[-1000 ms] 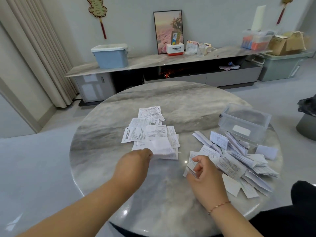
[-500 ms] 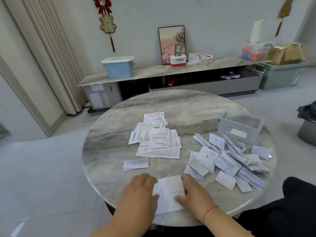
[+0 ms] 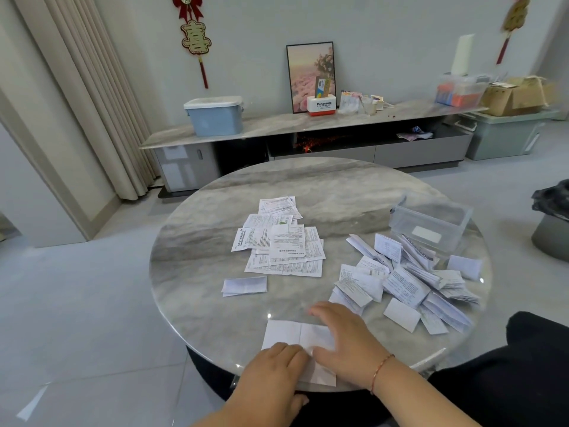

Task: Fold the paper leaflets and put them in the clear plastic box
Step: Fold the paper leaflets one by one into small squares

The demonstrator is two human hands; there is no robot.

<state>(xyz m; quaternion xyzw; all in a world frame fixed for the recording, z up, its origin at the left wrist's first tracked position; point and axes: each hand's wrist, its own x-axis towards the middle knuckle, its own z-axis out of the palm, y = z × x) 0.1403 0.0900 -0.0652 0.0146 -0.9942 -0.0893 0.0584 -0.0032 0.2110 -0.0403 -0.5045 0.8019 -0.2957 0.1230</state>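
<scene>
A white leaflet lies blank side up at the near edge of the round marble table. My left hand presses its near left part. My right hand lies flat across its right side, fingers spread. A stack of flat printed leaflets sits mid-table. One folded leaflet lies alone left of centre. A heap of folded leaflets spreads on the right, reaching the clear plastic box, which stands open at the far right.
A dark trouser leg sits at the lower right by the table edge. Behind the table runs a low marble-topped cabinet with a blue bin. A dark bin stands right of the table.
A second ago my left hand picked a leaflet from the flat stack; both hands brought it to the near edge. Since half a second ago the hands have shifted across it, pressing it flat.
</scene>
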